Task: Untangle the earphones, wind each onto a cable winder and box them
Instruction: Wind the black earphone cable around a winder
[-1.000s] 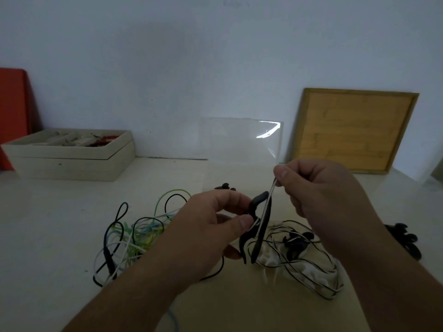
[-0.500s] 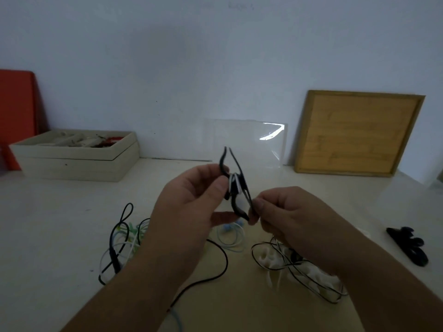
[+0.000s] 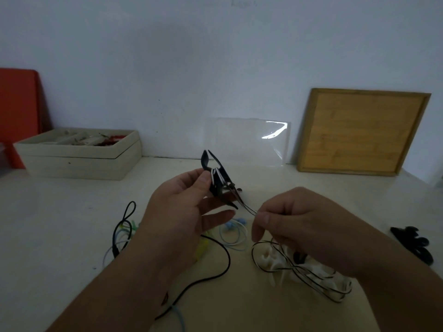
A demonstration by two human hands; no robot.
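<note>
From the head camera, the left hand [image 3: 187, 207] is raised over the pale tabletop [image 3: 60, 224]. Its thumb and fingers pinch a black plastic cable winder [image 3: 217, 180] with a few white-and-black turns round its middle. A thin black-and-white earphone cord [image 3: 247, 208] runs from the winder down to the right hand [image 3: 294, 221], which pinches it between thumb and forefinger, the other fingers curled. Beneath that hand the cord's loose loops lie over a heap of white cable winders [image 3: 271, 259]. Beside the left wrist sits a tangle of green, blue and black earphone cables [image 3: 122, 233]. A shallow white box [image 3: 79, 159] stands at the back left by the wall, and a small pile of black cable winders [image 3: 412, 243] lies far right.
</note>
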